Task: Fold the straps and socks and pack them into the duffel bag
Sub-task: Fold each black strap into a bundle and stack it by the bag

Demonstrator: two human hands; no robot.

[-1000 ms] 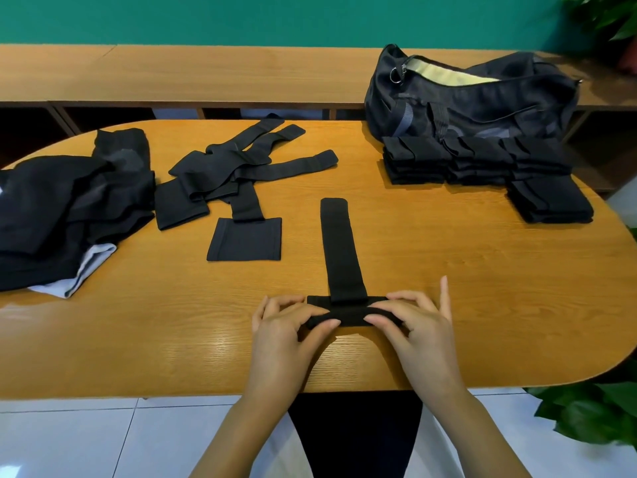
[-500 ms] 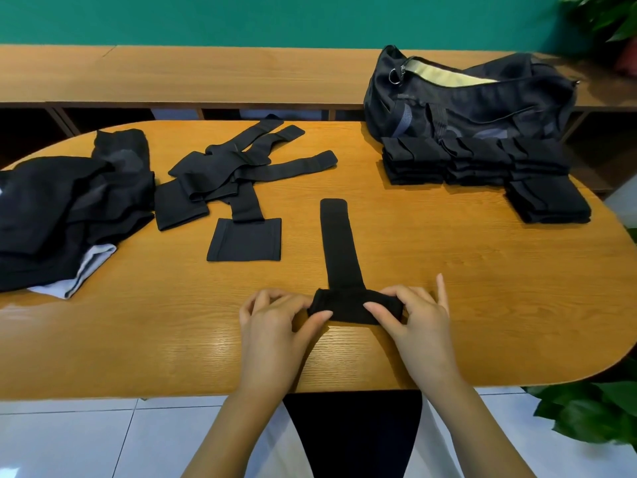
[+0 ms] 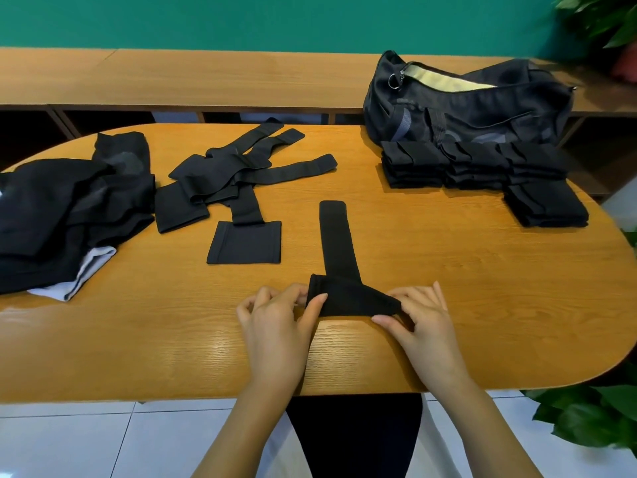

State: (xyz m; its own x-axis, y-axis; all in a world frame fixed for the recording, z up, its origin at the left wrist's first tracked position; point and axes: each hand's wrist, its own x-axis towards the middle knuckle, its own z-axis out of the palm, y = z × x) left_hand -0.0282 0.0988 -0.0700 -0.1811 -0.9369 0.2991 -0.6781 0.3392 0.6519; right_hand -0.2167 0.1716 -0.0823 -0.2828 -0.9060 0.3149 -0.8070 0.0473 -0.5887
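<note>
At 6 o'clock on the table [image 3: 482, 305], both hands pinch the strap [image 3: 339, 257]: left hand [image 3: 275, 322] w/ thumb and fingers closed on the wide pad's left end, right hand [image 3: 418, 317] closed on its right end. The pad is lifted and rolled twd 12 o'clock, narrow tail lying flat beyond it. To fold well, I'd keep both ends level so the roll stays square to the tail, edges aligned, tension even, no skew. Counts: 1 strap in hand; unfolded strap pile [image 3: 241, 181] at 11 o'clock, approx 3–4, tangled so can't tell exactly; folded stacks [image 3: 482, 167] at 1–2 o'clock, 4 stacks, pieces per stack unclear; 1 duffel bag [image 3: 465, 105] at 1 o'clock, zip open; sock heap [image 3: 69, 208] at 9 o'clock, count unreadable.
</note>
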